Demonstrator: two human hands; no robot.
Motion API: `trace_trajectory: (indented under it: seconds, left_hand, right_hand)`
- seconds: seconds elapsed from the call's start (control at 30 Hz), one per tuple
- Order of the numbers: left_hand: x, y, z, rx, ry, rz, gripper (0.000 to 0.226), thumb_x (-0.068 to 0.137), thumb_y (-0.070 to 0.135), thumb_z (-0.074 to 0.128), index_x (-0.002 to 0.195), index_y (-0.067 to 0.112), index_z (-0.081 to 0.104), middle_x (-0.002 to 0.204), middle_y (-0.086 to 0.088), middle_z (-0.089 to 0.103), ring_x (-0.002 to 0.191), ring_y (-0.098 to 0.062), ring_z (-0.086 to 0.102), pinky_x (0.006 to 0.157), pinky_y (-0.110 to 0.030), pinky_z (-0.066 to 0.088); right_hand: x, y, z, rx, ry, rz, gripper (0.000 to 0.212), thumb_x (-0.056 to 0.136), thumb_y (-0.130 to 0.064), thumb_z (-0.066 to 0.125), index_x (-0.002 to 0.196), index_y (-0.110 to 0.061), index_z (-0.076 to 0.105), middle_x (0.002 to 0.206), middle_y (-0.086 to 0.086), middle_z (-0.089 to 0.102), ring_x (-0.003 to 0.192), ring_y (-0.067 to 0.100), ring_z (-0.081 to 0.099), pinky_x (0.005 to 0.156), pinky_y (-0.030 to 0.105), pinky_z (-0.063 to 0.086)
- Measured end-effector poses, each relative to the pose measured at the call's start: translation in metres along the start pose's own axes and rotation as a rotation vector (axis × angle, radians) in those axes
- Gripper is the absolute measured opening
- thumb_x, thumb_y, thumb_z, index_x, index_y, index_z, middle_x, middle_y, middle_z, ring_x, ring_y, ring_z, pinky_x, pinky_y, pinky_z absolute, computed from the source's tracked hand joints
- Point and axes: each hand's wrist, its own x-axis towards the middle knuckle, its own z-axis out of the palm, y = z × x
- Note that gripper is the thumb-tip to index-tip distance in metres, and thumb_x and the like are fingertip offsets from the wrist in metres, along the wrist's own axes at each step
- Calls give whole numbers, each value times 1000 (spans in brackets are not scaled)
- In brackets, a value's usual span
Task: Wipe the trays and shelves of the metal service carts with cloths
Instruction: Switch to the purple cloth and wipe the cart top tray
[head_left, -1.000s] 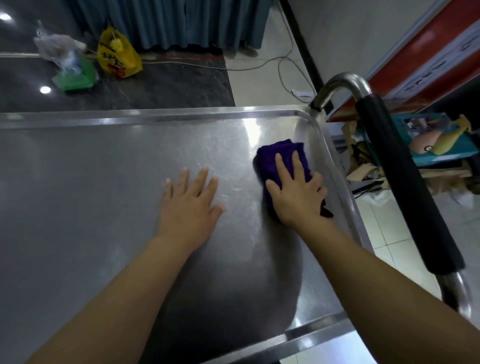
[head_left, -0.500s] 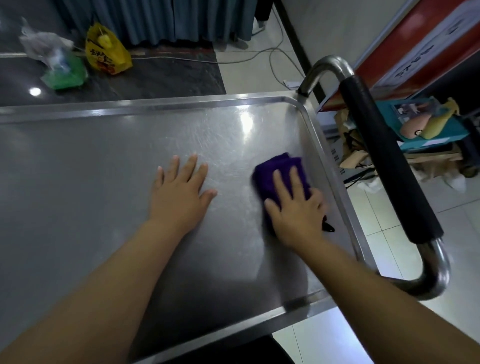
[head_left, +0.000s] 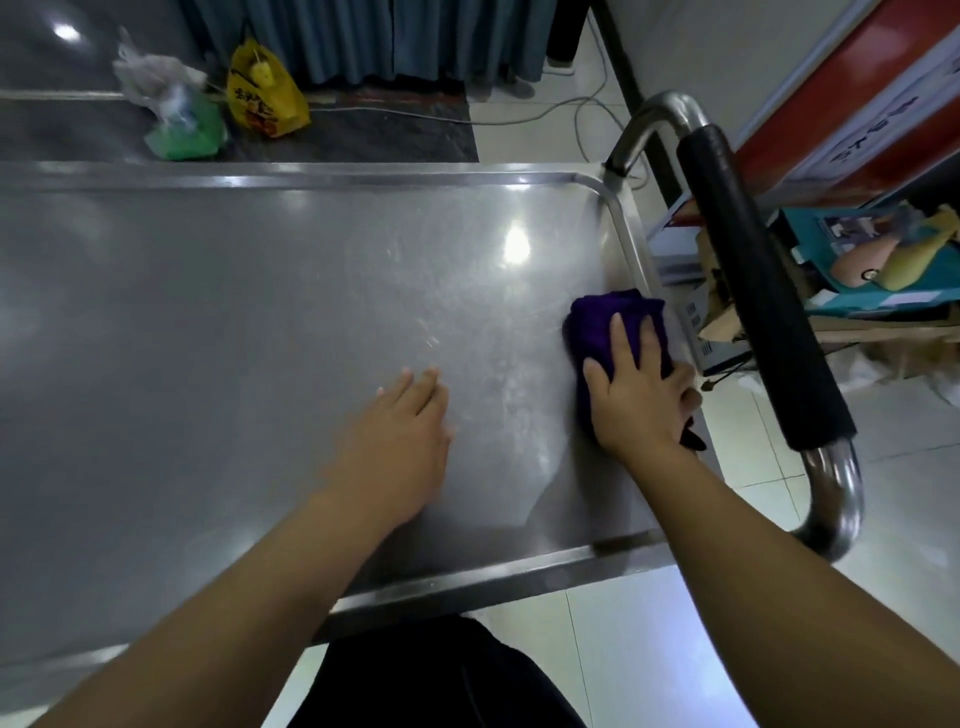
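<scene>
Looking down from your head camera, your right hand (head_left: 638, 396) lies palm-down on a folded purple cloth (head_left: 597, 332), fingers spread and flat across it, thumb angled out toward the middle of the tray. The cloth sits on the stainless top tray (head_left: 260, 312) of the service cart, tight against the tray's right rim, about midway along that edge. Your right forearm runs in from the lower right, crossing the near rim. Your left hand (head_left: 400, 441) rests palm-down on the bare metal, well apart from the cloth, fingers pressed close together and pointing away from you; it is slightly blurred. Its forearm comes in from the lower left. Just beyond the right rim stands the cart's push handle (head_left: 753, 291), its black foam grip running alongside the tray.
</scene>
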Motion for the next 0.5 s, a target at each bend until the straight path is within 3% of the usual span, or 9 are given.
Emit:
trace_trajectory:
  seconds: [0.13, 0.27, 0.3, 0.33, 0.47, 0.5]
  left_hand:
    - [-16, 13, 24, 104, -36, -58, 56, 100, 33, 28, 149, 11, 12, 158, -7, -3, 145, -28, -1, 116, -40, 0]
    - [-16, 10, 28, 112, -19, -71, 56, 99, 33, 31, 149, 13, 14, 158, -5, 0, 145, -25, 2, 116, -37, 0]
    - [-16, 11, 29, 118, -19, -75, 56, 99, 33, 31, 149, 14, 14, 158, -4, 0, 146, -24, 2, 116, -36, 0]
    - [-16, 12, 29, 121, -20, -84, 56, 99, 34, 30, 149, 15, 13, 158, -4, 0, 146, -24, 1, 116, -36, 0]
    - [-13, 16, 31, 136, -56, -127, 56, 100, 34, 24, 149, 15, 4, 158, -2, -8, 145, -23, -6, 116, -37, -2]
    - [-13, 17, 31, 141, -68, -134, 56, 100, 34, 23, 149, 15, 3, 158, -2, -9, 145, -24, -7, 116, -38, -3]
  right_hand:
    - [-27, -14, 1, 10, -40, -49, 61, 95, -55, 22, 148, -39, -6, 159, -4, -8, 132, 43, 14, 106, 59, 17]
    - [-84, -6, 17, -88, -50, -614, 61, 90, -62, 16, 147, -46, 4, 160, -6, 2, 125, 34, 21, 99, 48, 24]
    - [-79, 6, 15, -117, -51, -679, 60, 89, -62, 15, 147, -47, 4, 160, -8, 3, 126, 33, 23, 98, 45, 25]
    - [-68, 18, 12, -138, -50, -651, 59, 90, -62, 15, 146, -47, 2, 159, -9, 2, 128, 33, 23, 99, 45, 25]
    - [-34, 51, 2, -31, -24, -101, 60, 96, -51, 25, 149, -37, 0, 159, -4, -2, 130, 42, 18, 105, 57, 21]
    - [-40, 44, 3, -21, -13, -41, 61, 96, -49, 26, 149, -35, -1, 159, -3, -3, 130, 43, 17, 106, 58, 18]
